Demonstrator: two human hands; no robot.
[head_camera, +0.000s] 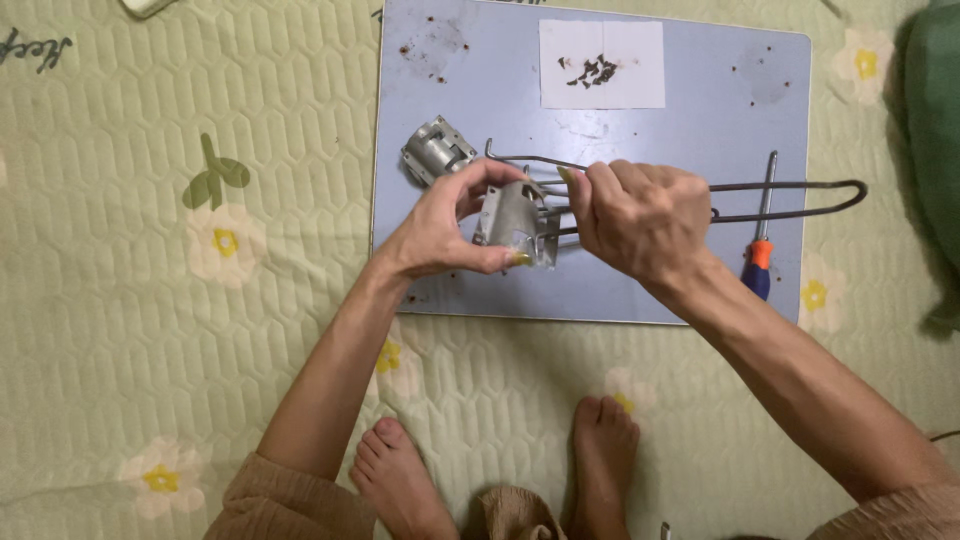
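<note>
My left hand (440, 225) pinches a small bent grey metal bracket (512, 222) between thumb and fingers. My right hand (640, 215) is closed around a bundle of long bent metal rods (800, 200) that run out to the right and end in a loop. The rod ends meet the bracket between my two hands. Both hands hover over a pale blue board (480, 90). A small silver cylindrical metal part (436, 150) lies on the board just above my left hand.
A screwdriver with an orange and blue handle (762, 245) lies on the board's right side. A white paper sheet with small dark bits (601, 64) sits at the board's top. A green quilted flower-print mat (200, 300) lies underneath; my bare feet (500, 470) rest below.
</note>
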